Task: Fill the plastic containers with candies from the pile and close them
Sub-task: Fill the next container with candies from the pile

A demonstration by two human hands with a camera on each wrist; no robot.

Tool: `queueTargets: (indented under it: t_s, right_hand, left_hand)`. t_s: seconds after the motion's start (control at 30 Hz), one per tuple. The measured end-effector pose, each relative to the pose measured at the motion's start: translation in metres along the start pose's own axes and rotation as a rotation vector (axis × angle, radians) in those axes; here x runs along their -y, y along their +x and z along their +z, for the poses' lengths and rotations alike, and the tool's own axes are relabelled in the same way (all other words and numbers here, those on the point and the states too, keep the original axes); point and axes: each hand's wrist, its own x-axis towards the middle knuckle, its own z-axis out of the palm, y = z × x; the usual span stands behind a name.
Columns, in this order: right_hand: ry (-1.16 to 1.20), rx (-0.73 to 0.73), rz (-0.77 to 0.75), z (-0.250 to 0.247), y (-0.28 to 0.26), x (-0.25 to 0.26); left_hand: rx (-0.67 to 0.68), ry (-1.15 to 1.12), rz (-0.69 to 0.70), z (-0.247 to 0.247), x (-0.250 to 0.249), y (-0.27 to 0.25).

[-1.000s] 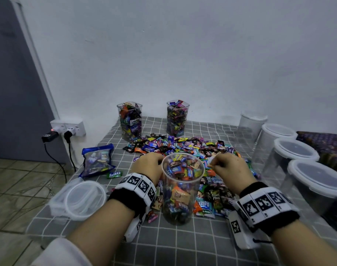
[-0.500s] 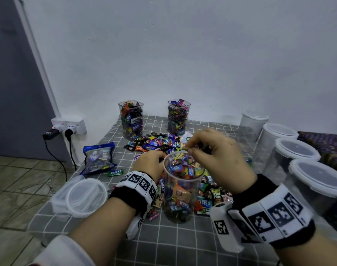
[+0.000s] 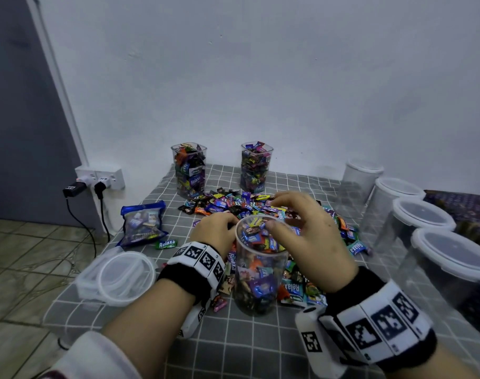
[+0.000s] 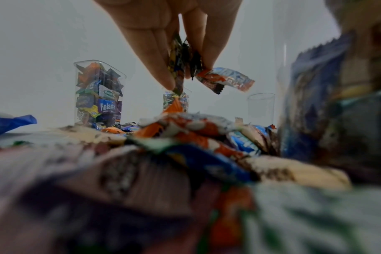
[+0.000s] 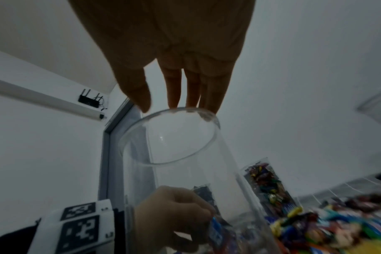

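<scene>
- "Relaxa" reads on loose candies.
- Round container: nearly full.
- Left hand pinches candies, apparently several.
- Right hand fingers released above the rim.

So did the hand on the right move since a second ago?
Yes. The right hand came up off the candy pile and toward the person, and now hovers over the mouth of the round container, which stayed put.

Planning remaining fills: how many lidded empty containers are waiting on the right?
4, in a row along the table's right edge: nearest, next, third, farthest by the wall. More may sit off-frame.
</scene>
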Motion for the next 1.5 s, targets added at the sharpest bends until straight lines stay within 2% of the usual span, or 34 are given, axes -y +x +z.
queueTargets:
  t_s: [0.03, 0.13, 0.2, 0.33, 0.53, 0.67, 0.8, 0.93, 1.0, 1.13, 1.3, 1.4, 1.5]
  right_hand:
    - [0.038, 0.016, 0.051, 0.0, -0.003, -0.004]
    - [0.305, 0.208, 0.266, 0.003, -0.009, -0.016]
    - [0.442, 0.285, 0.33, 0.008, -0.012, -0.025]
    - [0.455, 0.31, 0.342, 0.017, -0.016, -0.037]
    - [0.474, 0.293, 0.301, 0.017, -0.018, -0.041]
    - [0.489, 0.29, 0.294, 0.019, -0.02, -0.044]
    - [0.482, 0.299, 0.293, 0.017, -0.02, -0.042]
    - [0.467, 0.29, 0.293, 0.018, -0.021, -0.044]
    - [0.462, 0.282, 0.29, 0.019, -0.02, -0.046]
    - [0.471, 0.288, 0.282, 0.02, -0.02, -0.049]
    - [0.476, 0.264, 0.27, 0.023, -0.02, -0.052]
    - [0.483, 0.264, 0.269, 0.023, -0.02, -0.053]
    - [0.474, 0.264, 0.29, 0.023, -0.021, -0.053]
  left_hand:
    - [-0.007, 0.001, -0.002, -0.001, -0.001, -0.001]
    - [-0.048, -0.029, -0.008, -0.004, -0.001, -0.003]
    - [-0.071, -0.05, -0.006, -0.005, -0.002, -0.005]
    - [-0.089, -0.122, -0.005, -0.004, 0.0, -0.009]
    - [-0.261, -0.379, -0.041, -0.016, 0.01, -0.007]
    - [-0.338, -0.569, 0.043, -0.04, 0.002, -0.009]
    - [-0.245, -0.485, 0.237, -0.055, -0.024, -0.017]
    - [-0.206, -0.157, 0.47, -0.052, -0.038, -0.026]
    - [-0.192, -0.08, 0.542, -0.048, -0.042, -0.029]
    - [-0.214, 0.028, 0.608, -0.037, -0.043, -0.035]
    - [-0.225, 0.043, 0.641, -0.025, -0.042, -0.04]
    - [-0.268, -0.024, 0.639, -0.023, -0.041, -0.04]
    - [-0.355, -0.205, 0.604, -0.023, -0.038, -0.041]
